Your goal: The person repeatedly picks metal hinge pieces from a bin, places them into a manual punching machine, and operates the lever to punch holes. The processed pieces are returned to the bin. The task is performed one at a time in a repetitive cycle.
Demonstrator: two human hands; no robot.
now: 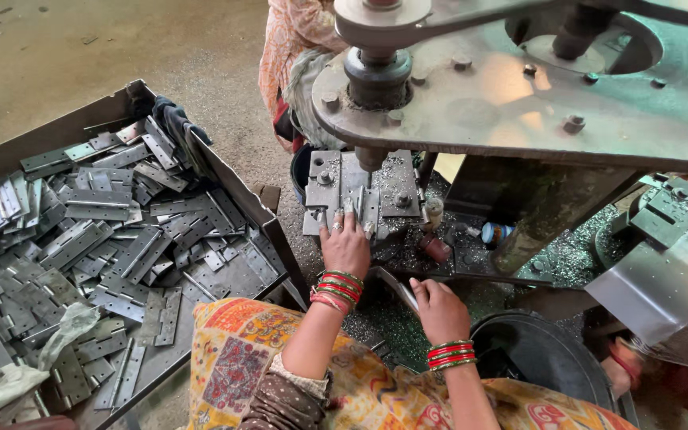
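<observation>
My left hand (345,243) reaches forward onto the die block (360,191) of a hand press, its fingers resting on a metal piece under the punch (370,158); the piece is mostly hidden by the fingers. My right hand (439,306) is lower and nearer to me, closed on a flat metal hinge plate (398,288) that sticks out to its left. Red and green bangles circle both wrists. A patterned orange cloth covers my lap below the hands.
A large metal tray (224,171) on the left is heaped with several grey hinges (105,239). The press frame (535,95) overhangs at top right. A dark round tub (547,354) stands at lower right. Another person in patterned cloth (292,48) sits behind the press. Metal chips litter the press base.
</observation>
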